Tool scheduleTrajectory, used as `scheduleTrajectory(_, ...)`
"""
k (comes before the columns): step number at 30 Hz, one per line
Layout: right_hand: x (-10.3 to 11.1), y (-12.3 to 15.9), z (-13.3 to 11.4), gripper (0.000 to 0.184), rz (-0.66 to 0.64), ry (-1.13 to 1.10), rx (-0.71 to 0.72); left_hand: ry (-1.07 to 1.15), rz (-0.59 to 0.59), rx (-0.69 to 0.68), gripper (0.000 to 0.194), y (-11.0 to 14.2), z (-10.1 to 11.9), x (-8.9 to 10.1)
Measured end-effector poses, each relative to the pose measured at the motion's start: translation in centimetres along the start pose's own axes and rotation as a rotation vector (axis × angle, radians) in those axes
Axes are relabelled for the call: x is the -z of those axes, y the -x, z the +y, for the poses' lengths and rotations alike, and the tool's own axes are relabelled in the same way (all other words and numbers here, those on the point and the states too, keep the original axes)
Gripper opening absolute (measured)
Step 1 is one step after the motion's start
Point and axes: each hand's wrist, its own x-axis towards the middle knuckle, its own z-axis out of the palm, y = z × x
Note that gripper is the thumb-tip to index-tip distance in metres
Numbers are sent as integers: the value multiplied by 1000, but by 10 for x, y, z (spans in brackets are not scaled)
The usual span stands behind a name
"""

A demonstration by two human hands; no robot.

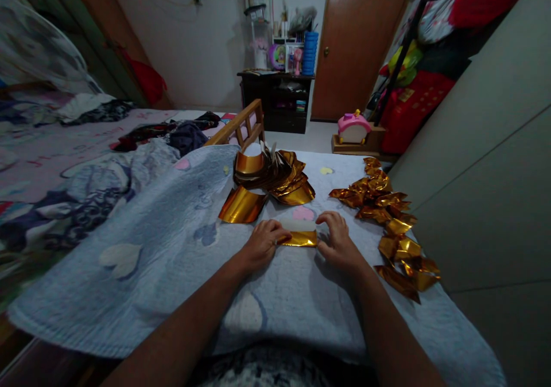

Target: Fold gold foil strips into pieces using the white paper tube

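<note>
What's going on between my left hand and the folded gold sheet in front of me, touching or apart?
Touching. The head view shows fingers of your left hand lying over the left end of the folded gold sheet.

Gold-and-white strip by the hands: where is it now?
In the head view, the strip lies on the blue cloth between the left hand and the right hand, nearer the person than the pile of gold sheets.
</note>
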Motion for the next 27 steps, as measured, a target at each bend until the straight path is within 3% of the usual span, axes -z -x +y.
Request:
scheduleTrajectory(3,-3,1,-13,25,-55,28,49,10,-18,2,44,0,5,7)
scheduleTrajectory(7,-8,0,-15,17,-102,72,62,-1,7,-10,33,1,12,8)
scheduleTrajectory(13,-15,-3,-8,9,-59,70,108,-78,98,-51,31,-3,10,-2)
scheduleTrajectory(17,-17,-3,-10,8,-48,59,135,-180,122,-112,15,-8,9,-6)
scheduleTrajectory(21,-18,-2,-10,18,-4,59,132,-249,130,-160,23,-9,11,-6)
scheduleTrajectory(27,-19,-5,-9,20,16,106,108,-121,245,-177,22,-6,7,-7)
